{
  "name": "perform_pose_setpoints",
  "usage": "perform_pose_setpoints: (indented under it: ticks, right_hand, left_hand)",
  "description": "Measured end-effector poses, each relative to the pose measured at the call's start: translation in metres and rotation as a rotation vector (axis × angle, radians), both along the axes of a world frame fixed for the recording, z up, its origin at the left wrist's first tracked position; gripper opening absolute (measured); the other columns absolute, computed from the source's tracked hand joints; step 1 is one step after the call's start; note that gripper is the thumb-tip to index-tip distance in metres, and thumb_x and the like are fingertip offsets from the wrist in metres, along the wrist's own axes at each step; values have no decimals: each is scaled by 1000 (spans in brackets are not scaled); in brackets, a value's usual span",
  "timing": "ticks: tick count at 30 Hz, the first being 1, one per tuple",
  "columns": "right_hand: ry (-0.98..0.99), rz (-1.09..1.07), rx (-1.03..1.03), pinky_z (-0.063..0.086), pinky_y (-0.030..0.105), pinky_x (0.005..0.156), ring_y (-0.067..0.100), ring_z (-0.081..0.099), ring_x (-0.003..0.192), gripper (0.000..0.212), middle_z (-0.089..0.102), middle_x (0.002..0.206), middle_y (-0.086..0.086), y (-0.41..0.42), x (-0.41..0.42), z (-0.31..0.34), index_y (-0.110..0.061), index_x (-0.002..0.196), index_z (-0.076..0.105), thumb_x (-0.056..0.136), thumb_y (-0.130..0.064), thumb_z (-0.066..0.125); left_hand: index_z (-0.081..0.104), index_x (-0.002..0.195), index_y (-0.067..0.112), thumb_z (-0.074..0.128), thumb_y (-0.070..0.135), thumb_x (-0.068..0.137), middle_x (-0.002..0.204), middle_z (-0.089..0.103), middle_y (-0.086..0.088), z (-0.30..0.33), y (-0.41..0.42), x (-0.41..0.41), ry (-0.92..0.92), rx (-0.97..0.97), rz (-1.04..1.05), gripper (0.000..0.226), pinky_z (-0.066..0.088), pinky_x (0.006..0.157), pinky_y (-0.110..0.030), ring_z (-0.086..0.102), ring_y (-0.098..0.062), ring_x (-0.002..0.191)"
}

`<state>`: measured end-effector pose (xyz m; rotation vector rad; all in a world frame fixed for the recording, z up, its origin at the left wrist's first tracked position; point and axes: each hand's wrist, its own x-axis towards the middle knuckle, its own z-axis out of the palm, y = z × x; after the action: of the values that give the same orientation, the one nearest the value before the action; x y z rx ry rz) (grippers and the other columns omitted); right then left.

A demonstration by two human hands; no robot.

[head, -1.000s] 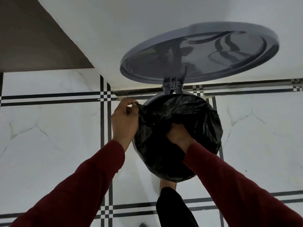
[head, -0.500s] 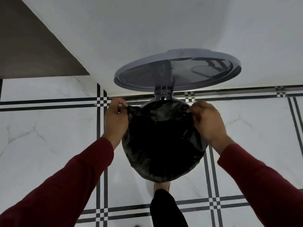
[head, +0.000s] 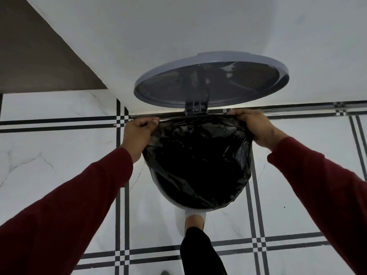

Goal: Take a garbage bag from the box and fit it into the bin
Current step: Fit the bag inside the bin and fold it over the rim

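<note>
Gripping crinkly black garbage bag (head: 200,161) over round bin (head: 158,183): left hand (head: 138,133), right hand (head: 255,126).

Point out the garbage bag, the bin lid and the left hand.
garbage bag (head: 198,161), head view, crinkled middle of the black plastic.
bin lid (head: 210,84), head view, its underside.
left hand (head: 137,133), head view, back of the hand.

The bin's (head: 158,187) mouth lies open from above, lined by the black garbage bag (head: 198,165); its far side is blocked by the raised lid (head: 210,80) and the white wall (head: 178,26) behind it; the left hand (head: 137,133) and right hand (head: 254,126) hold the bag's far edge at either side; a foot (head: 194,221) stands against the near side; tiled floor (head: 49,155) lies open left and right
</note>
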<state>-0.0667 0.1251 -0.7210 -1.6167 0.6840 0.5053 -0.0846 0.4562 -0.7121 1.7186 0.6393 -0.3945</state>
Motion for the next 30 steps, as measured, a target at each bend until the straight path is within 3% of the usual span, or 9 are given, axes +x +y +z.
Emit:
perform_pose_setpoints:
  ticks: [4, 6, 9, 12, 15, 18, 21, 25, 30]
  right_hand:
    - [86, -26, 40, 50, 22, 50, 14, 56, 54, 32, 56, 73, 5, -6, -9, -12, -18, 84, 58, 97, 8, 45]
    - [128, -50, 97, 53, 21, 50, 15, 61, 55, 34, 60, 74, 6, -8, -12, -18, -16, 82, 60, 98, 8, 42]
    - [182, -110, 229, 61, 27, 60, 19, 70, 64, 36, 71, 81, 7, -8, -13, -24, -16, 88, 66, 100, 4, 39]
    - [141, -163, 337, 63, 29, 68, 21, 74, 76, 32, 77, 88, 5, -10, -9, -23, -15, 94, 70, 98, 0, 42]
    - [43, -86, 313, 61, 26, 70, 19, 76, 86, 29, 79, 100, 7, -16, -4, -17, -9, 112, 74, 94, 2, 53]
    - [21, 10, 123, 62, 27, 80, 26, 74, 98, 29, 79, 104, 11, -19, -9, -20, -5, 114, 75, 93, 8, 61]
    - [80, 155, 8, 57, 43, 101, 38, 71, 112, 21, 78, 110, 18, -17, -22, -24, -3, 108, 78, 98, -8, 61]
    - [193, 109, 227, 48, 43, 109, 37, 67, 113, 55, 70, 121, 23, -21, -41, -21, 8, 126, 65, 98, -39, 62]
    - [184, -78, 115, 49, 39, 85, 21, 64, 100, 27, 72, 106, 2, -19, -77, -13, -11, 110, 75, 96, -28, 59]
  left_hand:
    - [78, 98, 8, 72, 16, 97, 84, 80, -2, -19, -1, 5, 151, -67, 62, 10, 62, 77, -27, 74, -13, 73]
    - [77, 101, 8, 71, 17, 98, 88, 80, -1, -25, -3, 11, 188, -94, 36, 11, 61, 73, -22, 74, -16, 79]
    - [73, 117, 6, 71, 25, 98, 115, 76, -15, -28, -4, 24, 268, -122, 115, 27, 62, 91, -39, 74, -28, 101]
    - [75, 100, 10, 71, 25, 98, 97, 78, -12, -29, -5, 30, 263, -256, 279, 16, 65, 75, -40, 76, -24, 80]
    - [72, 84, 12, 68, 21, 100, 83, 76, -8, -31, -6, 31, 200, -336, 285, 19, 65, 78, -40, 75, -23, 77]
    - [75, 90, 13, 68, 21, 100, 91, 77, -10, -33, -4, 26, 121, -183, 158, 15, 64, 80, -36, 74, -23, 84]
    - [77, 92, 14, 70, 26, 98, 92, 77, -9, -38, 0, 8, 67, 169, -188, 14, 58, 80, -29, 70, -17, 82]
    - [71, 92, 23, 64, 7, 96, 78, 71, -6, -35, 8, -13, 174, 49, -149, 18, 45, 47, -20, 59, -14, 56]
    - [77, 112, 15, 55, 5, 91, 99, 74, -3, -17, 16, -41, 279, -89, 50, 32, 48, 81, -34, 61, -20, 91]
